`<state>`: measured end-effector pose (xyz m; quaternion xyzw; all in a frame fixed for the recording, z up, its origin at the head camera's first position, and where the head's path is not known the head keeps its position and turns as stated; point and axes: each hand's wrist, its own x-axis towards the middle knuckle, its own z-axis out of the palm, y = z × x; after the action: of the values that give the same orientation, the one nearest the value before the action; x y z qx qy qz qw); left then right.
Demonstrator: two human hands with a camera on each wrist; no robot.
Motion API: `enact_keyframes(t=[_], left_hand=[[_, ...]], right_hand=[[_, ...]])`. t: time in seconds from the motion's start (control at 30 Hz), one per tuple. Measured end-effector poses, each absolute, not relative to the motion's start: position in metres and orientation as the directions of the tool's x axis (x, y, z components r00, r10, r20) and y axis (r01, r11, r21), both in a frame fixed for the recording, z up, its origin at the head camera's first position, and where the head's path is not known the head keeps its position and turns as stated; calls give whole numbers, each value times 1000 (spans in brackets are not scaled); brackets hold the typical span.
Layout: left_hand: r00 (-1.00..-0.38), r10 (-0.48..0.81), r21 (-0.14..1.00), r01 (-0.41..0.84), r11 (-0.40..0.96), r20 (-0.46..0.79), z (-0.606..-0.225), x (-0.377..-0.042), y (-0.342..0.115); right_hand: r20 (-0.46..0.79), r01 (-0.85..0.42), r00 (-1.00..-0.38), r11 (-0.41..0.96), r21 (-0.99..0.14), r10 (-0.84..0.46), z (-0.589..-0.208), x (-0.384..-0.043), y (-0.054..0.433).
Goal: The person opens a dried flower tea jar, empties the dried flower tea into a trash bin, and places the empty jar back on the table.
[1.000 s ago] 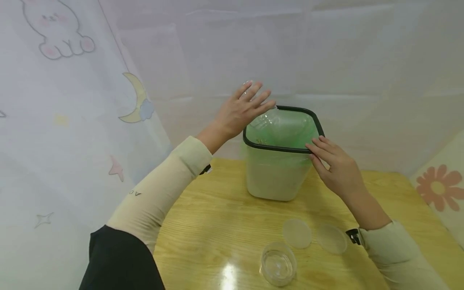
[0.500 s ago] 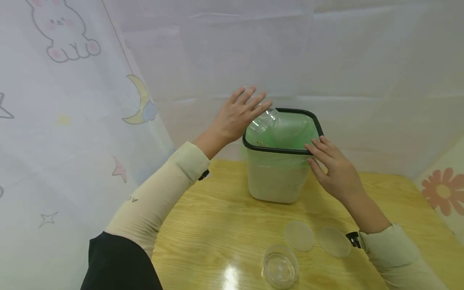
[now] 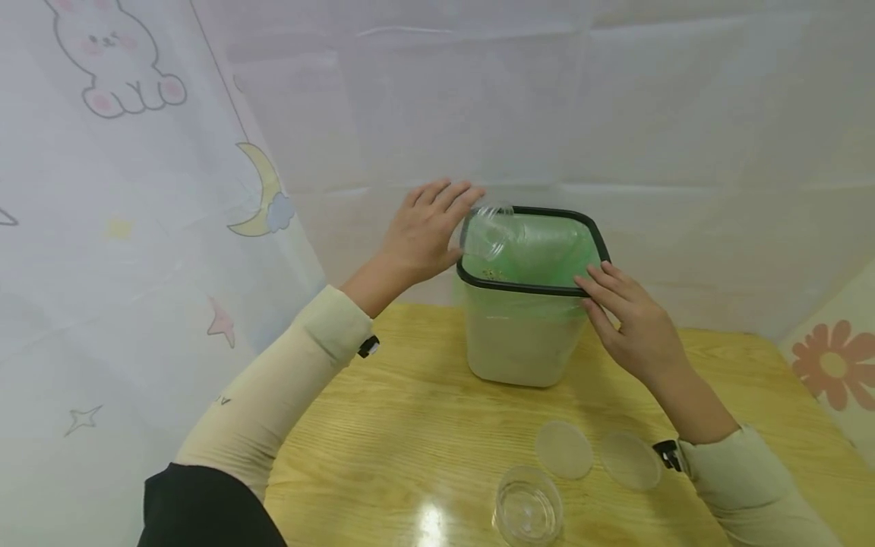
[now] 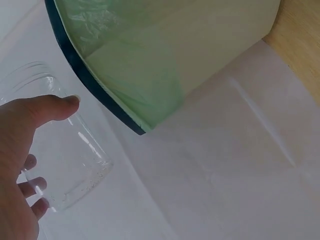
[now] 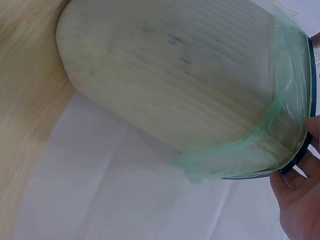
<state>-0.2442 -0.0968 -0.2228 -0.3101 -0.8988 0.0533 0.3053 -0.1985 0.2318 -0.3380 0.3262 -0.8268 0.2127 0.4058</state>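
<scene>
A clear plastic jar (image 3: 487, 230) is tilted over the left side of the trash bin (image 3: 514, 342). My left hand (image 3: 425, 232) grips it, with the thumb on one side and the fingers round the other in the left wrist view. Grooved rings circle one end of the jar (image 4: 67, 145). The bin has a dark rim and a green liner bag (image 3: 554, 243), with some small crumbs inside at the left. At the rim's near right corner, my right hand (image 3: 632, 323) holds the edge, fingers over the top and thumb outside.
A round clear container (image 3: 528, 505) stands on the wooden table (image 3: 383, 425) near the front. Two translucent round lids, a left lid (image 3: 563, 450) and a right lid (image 3: 630, 461), lie beside it. A pale curtain (image 3: 410, 91) hangs behind the bin.
My left hand has moved left and lower with the jar, which now shows more clearly beyond the fingers. My right hand stays at the bin's rim.
</scene>
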Motion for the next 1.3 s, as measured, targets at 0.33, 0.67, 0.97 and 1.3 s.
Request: enact_keyframes(t=[0.33, 0.67, 0.97, 1.3], left_hand=[[-719, 470, -26, 534, 845, 512, -230, -222, -107], [-744, 413, 67, 520, 851, 525, -237, -212, -112], [-759, 394, 132, 526, 840, 519, -247, -201, -116], [-790, 351, 238, 517, 822, 503, -270, -186, -123]], right_hand=[[819, -698, -458, 711, -91, -345, -337, -196, 232], [813, -691, -463, 719, -82, -352, -334, -196, 233], [818, -701, -452, 708, -78, -356, -335, -198, 234], [817, -695, -452, 715, -71, -358, -334, -198, 235]])
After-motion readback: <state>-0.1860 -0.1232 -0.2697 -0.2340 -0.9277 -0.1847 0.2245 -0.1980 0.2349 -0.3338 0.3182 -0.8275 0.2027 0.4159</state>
